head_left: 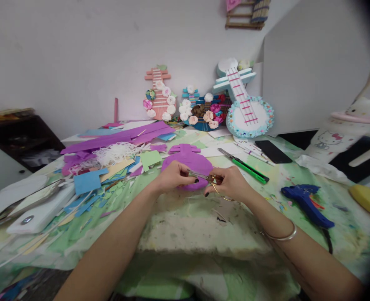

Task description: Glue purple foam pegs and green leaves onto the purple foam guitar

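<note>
My right hand [230, 183] is closed round the gold handles of small scissors [204, 177], whose blades point left. My left hand [174, 176] pinches its fingertips at the blade tips; whatever small piece sits between them is too small to make out. Both hands hover just in front of a purple foam guitar shape [189, 161] lying flat on the table. A silver bangle [282, 236] is on my right wrist.
A green utility knife [246, 166] and a black phone [272, 151] lie right of the purple shape. A blue glue gun [307, 205] rests at the right. Foam scraps and purple sheets [116, 140] cover the left. Decorated foam guitars [246, 104] lean against the wall.
</note>
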Available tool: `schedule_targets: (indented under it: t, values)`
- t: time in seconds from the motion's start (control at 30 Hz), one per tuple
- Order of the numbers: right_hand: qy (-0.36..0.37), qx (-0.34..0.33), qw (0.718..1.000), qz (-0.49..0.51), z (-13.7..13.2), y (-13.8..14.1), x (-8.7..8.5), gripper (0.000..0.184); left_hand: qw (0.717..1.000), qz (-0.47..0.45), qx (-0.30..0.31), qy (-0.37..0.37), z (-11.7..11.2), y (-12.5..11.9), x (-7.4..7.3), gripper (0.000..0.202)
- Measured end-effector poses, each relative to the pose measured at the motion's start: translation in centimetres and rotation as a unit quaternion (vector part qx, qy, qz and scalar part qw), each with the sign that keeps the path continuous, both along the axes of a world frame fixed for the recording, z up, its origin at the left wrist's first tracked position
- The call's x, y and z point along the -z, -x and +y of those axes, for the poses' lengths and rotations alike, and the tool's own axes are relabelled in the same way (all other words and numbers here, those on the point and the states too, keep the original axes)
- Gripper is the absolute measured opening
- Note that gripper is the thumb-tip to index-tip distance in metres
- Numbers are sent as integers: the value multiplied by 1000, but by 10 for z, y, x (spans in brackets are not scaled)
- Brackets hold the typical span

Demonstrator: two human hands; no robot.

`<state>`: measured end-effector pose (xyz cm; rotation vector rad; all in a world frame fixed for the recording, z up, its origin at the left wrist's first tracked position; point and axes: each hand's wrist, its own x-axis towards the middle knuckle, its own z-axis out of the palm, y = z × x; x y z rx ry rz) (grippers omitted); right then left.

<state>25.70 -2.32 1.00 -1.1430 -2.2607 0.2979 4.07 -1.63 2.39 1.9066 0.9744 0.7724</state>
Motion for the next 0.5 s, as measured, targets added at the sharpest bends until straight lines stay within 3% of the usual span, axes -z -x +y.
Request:
schedule_targets:
  t: [0.5]
  values:
    - [13, -12, 1000, 11, 0, 0, 2, 39, 1000, -2, 3, 12, 0, 0, 0, 34]
